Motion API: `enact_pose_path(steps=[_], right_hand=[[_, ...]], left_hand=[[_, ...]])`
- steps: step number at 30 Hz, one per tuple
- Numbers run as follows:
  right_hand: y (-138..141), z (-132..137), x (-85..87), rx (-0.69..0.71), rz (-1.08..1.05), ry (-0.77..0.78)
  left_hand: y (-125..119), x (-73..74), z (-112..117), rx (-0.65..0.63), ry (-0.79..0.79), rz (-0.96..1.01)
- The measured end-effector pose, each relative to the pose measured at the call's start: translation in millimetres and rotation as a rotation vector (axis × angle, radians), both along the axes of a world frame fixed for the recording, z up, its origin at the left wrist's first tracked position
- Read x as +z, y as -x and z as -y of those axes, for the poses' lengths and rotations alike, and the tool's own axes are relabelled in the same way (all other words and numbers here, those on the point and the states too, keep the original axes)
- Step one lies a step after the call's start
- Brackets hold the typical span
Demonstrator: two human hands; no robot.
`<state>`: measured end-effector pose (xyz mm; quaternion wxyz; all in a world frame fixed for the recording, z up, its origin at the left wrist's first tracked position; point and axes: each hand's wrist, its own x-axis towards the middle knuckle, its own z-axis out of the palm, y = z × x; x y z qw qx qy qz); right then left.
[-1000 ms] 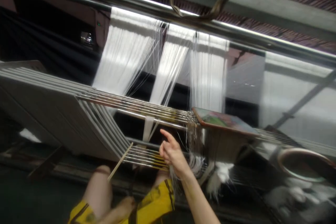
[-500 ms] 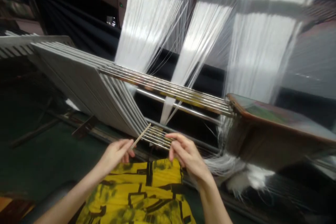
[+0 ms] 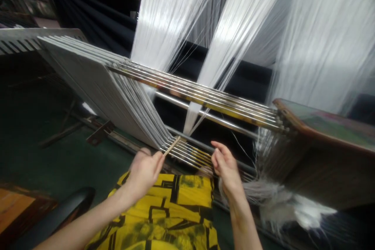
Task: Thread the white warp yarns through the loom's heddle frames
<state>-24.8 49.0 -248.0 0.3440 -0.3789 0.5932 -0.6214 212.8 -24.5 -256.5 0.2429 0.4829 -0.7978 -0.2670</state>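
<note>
My left hand (image 3: 148, 170) is closed round the lower end of a thin pale stick (image 3: 172, 146). The stick slants up and right, its tip over the lower metal bars (image 3: 190, 159) of the loom frames. At the right end of these bars is my right hand (image 3: 225, 164), its fingers curled and the index finger bent over the thumb. Whether a fine thread is pinched there, I cannot make out. Just beyond the hands hangs a narrow bundle of white threads (image 3: 191, 115), passing behind the upper metal bars (image 3: 193, 91).
Packed grey heddles (image 3: 96, 90) fill the frames on the left. Broad sheets of white warp threads (image 3: 166, 15) hang from above. A brown-edged panel (image 3: 316, 156) stands at right, with loose white yarn (image 3: 272, 199) below it. A wooden surface (image 3: 17, 207) lies at lower left.
My left hand has moved right with the stick, its tip shifting right along the lower bars. My right hand has moved right, its fingers more curled. The view has shifted slightly.
</note>
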Motion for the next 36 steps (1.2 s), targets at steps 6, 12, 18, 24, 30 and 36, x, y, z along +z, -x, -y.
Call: enact_pose_path(steps=[6, 12, 18, 24, 30, 36], right_hand=[[18.8, -14.2, 0.3, -0.046, -0.079, 0.022], [-13.5, -11.6, 3.7, 0.092, -0.269, 0.051], [-33.5, 9.8, 44.7, 0.026, -0.481, 0.189], [-6.6, 31.1, 70.8, -0.189, -0.523, 0.274], [1.7, 31.5, 62.1, -0.179, -0.462, 0.215], [-11.3, 59.4, 71.8, -0.163, -0.353, 0.184]], left_hand=[[7.5, -10.6, 8.5, -0.012, -0.067, 0.019], [46.8, -2.9, -21.4, -0.319, -0.189, -0.025], [80.9, 9.8, 3.0, -0.467, 0.27, -0.172], [119.7, 29.8, 29.0, -0.628, 0.4, -0.262], [116.6, 80.5, 60.2, -0.259, 0.489, -0.285], [112.2, 90.7, 73.1, -0.147, 0.511, -0.242]])
